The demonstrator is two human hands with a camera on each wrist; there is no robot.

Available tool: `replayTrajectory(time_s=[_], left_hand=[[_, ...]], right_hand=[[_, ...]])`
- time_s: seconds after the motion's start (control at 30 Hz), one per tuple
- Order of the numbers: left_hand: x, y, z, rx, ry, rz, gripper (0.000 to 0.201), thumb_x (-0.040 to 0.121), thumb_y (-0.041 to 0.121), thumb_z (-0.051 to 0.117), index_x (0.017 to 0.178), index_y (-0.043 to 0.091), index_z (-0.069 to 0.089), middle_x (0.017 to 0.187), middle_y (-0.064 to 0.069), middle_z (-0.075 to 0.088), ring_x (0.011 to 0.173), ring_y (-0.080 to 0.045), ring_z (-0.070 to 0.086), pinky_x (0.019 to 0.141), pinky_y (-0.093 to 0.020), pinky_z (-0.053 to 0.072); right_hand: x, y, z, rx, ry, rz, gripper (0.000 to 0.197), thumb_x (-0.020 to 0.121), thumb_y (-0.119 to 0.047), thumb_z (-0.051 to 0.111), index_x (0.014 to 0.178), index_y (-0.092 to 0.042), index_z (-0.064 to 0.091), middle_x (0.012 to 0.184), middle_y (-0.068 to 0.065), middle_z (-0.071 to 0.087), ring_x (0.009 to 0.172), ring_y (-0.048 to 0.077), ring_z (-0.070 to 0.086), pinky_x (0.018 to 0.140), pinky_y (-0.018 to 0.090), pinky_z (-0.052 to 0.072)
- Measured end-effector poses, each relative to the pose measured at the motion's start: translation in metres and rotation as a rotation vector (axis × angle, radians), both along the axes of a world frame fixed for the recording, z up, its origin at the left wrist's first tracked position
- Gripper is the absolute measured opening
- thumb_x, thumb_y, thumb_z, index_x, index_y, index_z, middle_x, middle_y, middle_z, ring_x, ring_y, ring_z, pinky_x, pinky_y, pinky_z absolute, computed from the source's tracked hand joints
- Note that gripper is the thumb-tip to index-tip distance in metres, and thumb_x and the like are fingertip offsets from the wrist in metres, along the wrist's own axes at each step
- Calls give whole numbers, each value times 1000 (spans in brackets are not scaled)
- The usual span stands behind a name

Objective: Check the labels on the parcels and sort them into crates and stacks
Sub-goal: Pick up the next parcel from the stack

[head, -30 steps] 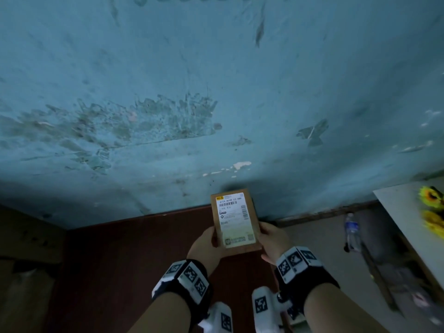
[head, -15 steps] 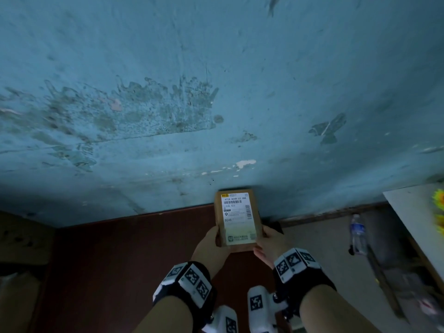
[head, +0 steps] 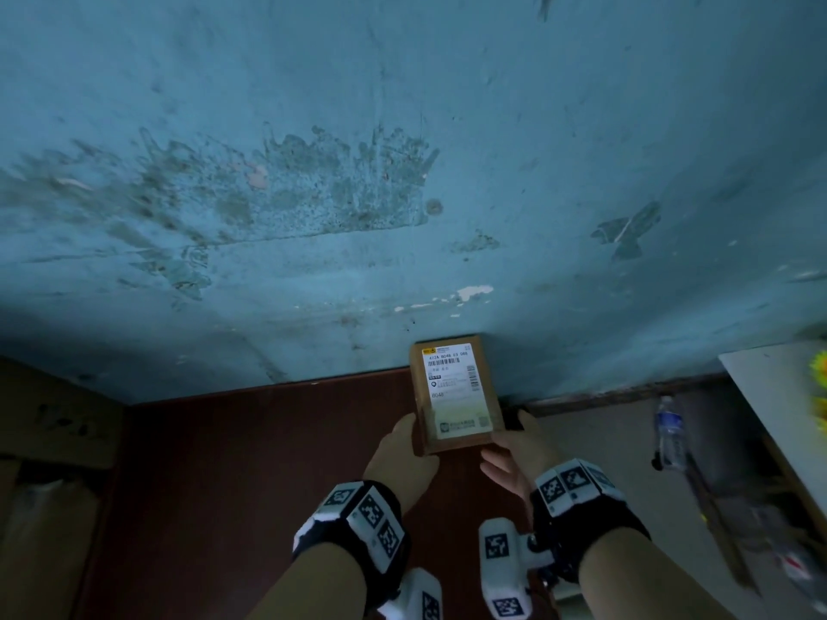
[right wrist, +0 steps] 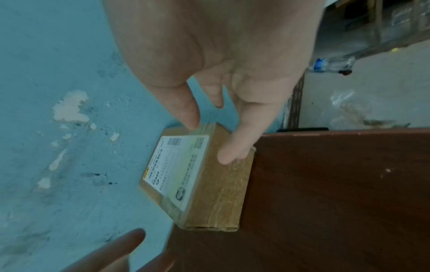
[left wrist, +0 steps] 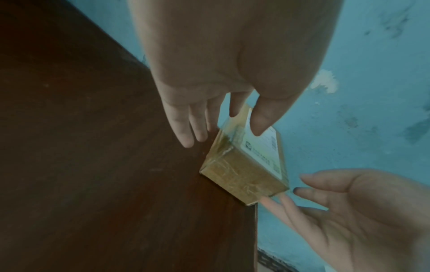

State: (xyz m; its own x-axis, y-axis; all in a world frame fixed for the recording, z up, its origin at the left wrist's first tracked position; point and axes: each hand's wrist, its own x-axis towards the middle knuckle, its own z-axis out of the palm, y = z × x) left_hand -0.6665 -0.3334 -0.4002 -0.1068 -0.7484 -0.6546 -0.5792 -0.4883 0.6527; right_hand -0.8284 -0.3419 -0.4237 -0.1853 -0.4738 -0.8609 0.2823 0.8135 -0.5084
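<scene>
A small brown cardboard parcel (head: 456, 396) with a white printed label stands on end at the back right corner of the dark red-brown table (head: 268, 463), its back against the blue wall. My left hand (head: 405, 449) is at its left side with fingers straight (left wrist: 200, 127) and the thumb near the label. My right hand (head: 510, 458) is at its right side, also with straight fingers; a fingertip (right wrist: 232, 156) touches the parcel's taped side (right wrist: 209, 193). Neither hand grips the parcel (left wrist: 244, 174).
The stained blue wall (head: 402, 172) closes off the far side. A water bottle (head: 669, 434) stands on the floor to the right. A white tabletop (head: 769, 387) with yellow flowers (head: 821, 387) is at far right. Cardboard boxes (head: 49, 422) sit at far left.
The parcel, held up in both hands before, now rests on the table corner against the wall. Both hands have loosened, their fingers straightening off it.
</scene>
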Motion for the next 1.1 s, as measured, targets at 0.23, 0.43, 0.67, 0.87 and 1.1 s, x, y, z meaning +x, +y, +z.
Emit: replayTrajectory(time_s=[0.23, 0.43, 0.67, 0.87, 1.1], left_hand=[[31, 0, 47, -67, -99, -46, 67, 96, 18, 55, 154, 21, 22, 154, -10, 36, 137, -22, 42, 104, -25, 39], [68, 4, 108, -217, -60, -50, 62, 95, 15, 54, 152, 21, 28, 150, -9, 41, 120, -28, 57, 97, -36, 50], [161, 35, 218, -444, 24, 11, 56, 99, 14, 49, 150, 25, 30, 141, -1, 48, 105, -25, 59, 76, -27, 46], [273, 109, 305, -592, -72, -64, 56, 98, 16, 47, 150, 26, 30, 143, -3, 48, 117, -26, 57, 91, -35, 49], [412, 193, 394, -724, -234, -32, 57, 99, 13, 49, 151, 21, 29, 144, -8, 48, 121, -28, 55, 97, -35, 46]], right_hand=[[12, 2, 48, -125, 184, 177, 58, 94, 4, 52, 145, -18, 35, 152, 16, 37, 126, 33, 51, 79, 35, 50], [50, 4, 121, -291, 340, 297, 55, 97, 2, 48, 149, -9, 33, 143, 16, 45, 126, 33, 50, 100, 42, 45], [136, 35, 213, -492, 447, 328, 63, 95, -5, 53, 151, -23, 31, 155, 6, 35, 136, 24, 40, 113, 44, 35], [250, 99, 297, -652, 457, 392, 61, 97, -7, 52, 152, -22, 28, 156, 3, 33, 138, 23, 39, 108, 38, 38], [377, 165, 381, -834, 512, 507, 64, 94, -7, 55, 152, -19, 30, 154, 6, 37, 137, 22, 41, 104, 34, 41]])
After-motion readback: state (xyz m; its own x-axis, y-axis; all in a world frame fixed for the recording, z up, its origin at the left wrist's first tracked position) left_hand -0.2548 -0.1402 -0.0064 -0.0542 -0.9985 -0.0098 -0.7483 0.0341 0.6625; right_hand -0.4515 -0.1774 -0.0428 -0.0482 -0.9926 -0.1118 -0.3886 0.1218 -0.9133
